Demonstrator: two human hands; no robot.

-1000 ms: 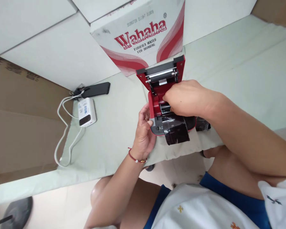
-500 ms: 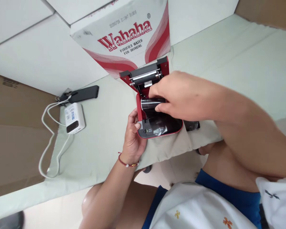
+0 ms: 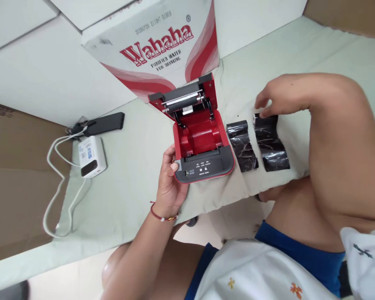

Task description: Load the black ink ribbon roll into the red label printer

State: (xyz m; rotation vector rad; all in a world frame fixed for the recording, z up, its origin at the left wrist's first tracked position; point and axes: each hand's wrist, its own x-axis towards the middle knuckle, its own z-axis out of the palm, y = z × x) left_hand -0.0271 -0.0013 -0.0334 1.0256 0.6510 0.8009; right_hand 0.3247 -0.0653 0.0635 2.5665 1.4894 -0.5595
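My left hand [image 3: 171,181] grips the near left corner of a red and black printer [image 3: 206,166], thumb on its top edge. The printer's lid [image 3: 187,98] is raised and its red inner bay [image 3: 201,135] holds nothing. To the right, my right hand [image 3: 278,98] is just above the top end of a partly unrolled black roll [image 3: 271,143], its fingers apart. A second black roll [image 3: 243,146], also partly unrolled, lies between that one and the printer.
Behind the printer stands a white and red carton [image 3: 158,50]. A white power bank [image 3: 92,156] with a looping white cable and a black phone-like item [image 3: 104,124] lie at the left, beside a brown cardboard box [image 3: 18,175].
My right hand has moved right, out of the printer, and the black roll has left the bay and now lies on the cloth. My left hand keeps its hold.
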